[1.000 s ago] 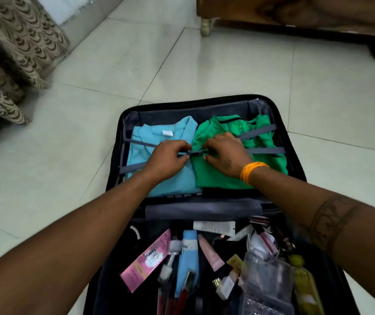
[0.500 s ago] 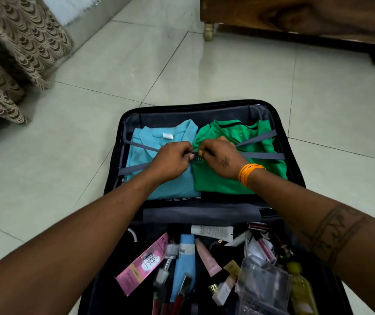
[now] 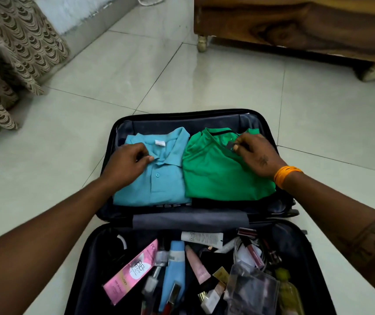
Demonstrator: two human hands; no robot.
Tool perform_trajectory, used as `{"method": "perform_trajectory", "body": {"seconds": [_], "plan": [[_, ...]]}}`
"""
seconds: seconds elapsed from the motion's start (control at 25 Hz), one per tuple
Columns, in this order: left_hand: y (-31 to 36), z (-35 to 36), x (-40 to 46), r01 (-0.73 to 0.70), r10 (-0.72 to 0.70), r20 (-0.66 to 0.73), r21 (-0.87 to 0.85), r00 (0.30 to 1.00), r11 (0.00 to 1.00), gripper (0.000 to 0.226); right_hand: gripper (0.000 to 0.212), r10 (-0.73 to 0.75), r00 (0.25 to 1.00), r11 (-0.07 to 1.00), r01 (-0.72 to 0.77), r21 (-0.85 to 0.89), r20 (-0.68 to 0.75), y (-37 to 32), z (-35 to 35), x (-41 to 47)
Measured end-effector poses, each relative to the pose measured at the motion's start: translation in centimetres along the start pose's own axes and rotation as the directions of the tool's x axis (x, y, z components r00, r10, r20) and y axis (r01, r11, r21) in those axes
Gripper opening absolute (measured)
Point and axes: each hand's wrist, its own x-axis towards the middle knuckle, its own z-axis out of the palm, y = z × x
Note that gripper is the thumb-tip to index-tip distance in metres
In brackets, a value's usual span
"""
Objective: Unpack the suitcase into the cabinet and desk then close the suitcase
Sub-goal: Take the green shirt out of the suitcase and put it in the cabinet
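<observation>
1. While the black suitcase point(image 3: 204, 117) lies fully opened on the pale tiled floor point(image 3: 227, 87), its far half is seen to be filled by two folded polo shirts laid side by side.
2. A light blue shirt point(image 3: 159, 178) is placed on the left and a green shirt point(image 3: 218, 176) on the right, their inner edges touching.
3. The left hand point(image 3: 127, 164) is rested on the collar of the blue shirt, fingers curled under; whether anything is pinched in them cannot be told.
4. A small dark strap buckle point(image 3: 231, 147) is pinched between the thumb and fingers of the right hand point(image 3: 255, 155), just above the upper part of the green shirt.
5. An orange band point(image 3: 285, 176) is worn on the right wrist.
6. The near half of the suitcase is crowded with toiletries: a pink carton point(image 3: 132, 271), a blue tube point(image 3: 174, 267), a white tube point(image 3: 201, 237), a clear plastic pouch point(image 3: 252, 289) and a yellowish bottle point(image 3: 289, 292) are heaped together.
7. A grey fabric hinge panel point(image 3: 188, 220) is stretched between the two halves.
8. Wooden furniture point(image 3: 295, 26) on short legs is seen beyond the suitcase, well apart from it, and a patterned curtain point(image 3: 11, 53) is hung at the left.
</observation>
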Motion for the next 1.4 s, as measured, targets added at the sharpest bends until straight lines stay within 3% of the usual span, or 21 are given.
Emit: {"method": "perform_trajectory", "body": {"seconds": [0.16, 0.28, 0.36, 0.4, 0.48, 0.56, 0.64, 0.76, 0.96, 1.04, 1.2, 1.4], "plan": [[-0.3, -0.6, 0.0, -0.1, 0.124, -0.101, 0.215, 0.987, 0.972, 0.021, 0.024, 0.083, 0.947, 0.979, -0.135, -0.15, -0.312, 1.5, -2.6, -1.0], [3.6, 1.4, -0.1, -0.12, 0.133, -0.138, 0.099, 0.981, 0.988, 0.021, 0.034, -0.047, 0.919, 0.974, -0.046, -0.223, -0.392, -0.3, -2.3, -2.7], [6.6, 3.6, -0.2, 0.054, -0.062, -0.124, -0.072, 0.99, 0.996, 0.009, 0.029, -0.101, 0.928, 0.989, 0.053, -0.141, -0.359, -2.0, -1.2, -4.2], [8.0, 4.6, -0.3, 0.188, -0.196, -0.044, -0.144, 0.98, 0.972, 0.011, 0.026, -0.082, 0.945, 0.994, 0.056, -0.089, -0.315, -2.6, -0.5, -5.0], [9.7, 6.9, -0.7, 0.43, -0.391, 0.186, -0.273, 0.901, 0.861, 0.022, 0.029, 0.074, 0.974, 0.997, -0.077, -0.007, -0.214, -2.5, 1.1, -5.9], [10.6, 8.4, -1.0, 0.534, -0.459, 0.286, -0.307, 0.841, 0.787, 0.024, 0.041, 0.271, 0.951, 0.962, -0.266, 0.056, -0.147, -1.5, 2.2, -6.6], [11.1, 9.4, -0.8, 0.579, -0.509, 0.277, -0.355, 0.815, 0.734, 0.029, 0.052, 0.38, 0.915, 0.924, -0.369, 0.098, -0.138, -0.4, 2.8, -7.2], [11.4, 10.3, -0.4, 0.644, -0.597, 0.259, -0.434, 0.759, 0.63, 0.032, 0.058, 0.395, 0.904, 0.919, -0.389, 0.065, -0.162, -0.3, 3.6, -7.6], [13.3, 11.3, 0.4, 0.661, -0.594, 0.296, -0.408, 0.748, 0.63, 0.023, 0.056, 0.408, 0.879, 0.883, -0.448, -0.136, -0.246, -1.5, 3.5, -7.9], [13.8, 11.6, 0.8, 0.673, -0.591, 0.328, -0.441, 0.737, 0.594, 0.027, 0.057, 0.431, 0.865, 0.882, -0.464, -0.08, -0.258, -1.7, 3.3, -8.8], [13.9, 11.9, 1.2, 0.731, -0.612, 0.429, -0.54, 0.665, 0.416, 0.067, 0.057, 0.514, 0.824, 0.854, -0.517, 0.056, -0.237, -1.9, 3.4, -9.8], [13.8, 12.4, 2.2, 0.75, -0.581, 0.512, -0.59, 0.633, 0.299, 0.059, 0.071, 0.684, 0.715, 0.729, -0.663, 0.174, -0.142, -2.0, 2.6, -7.7]]}}
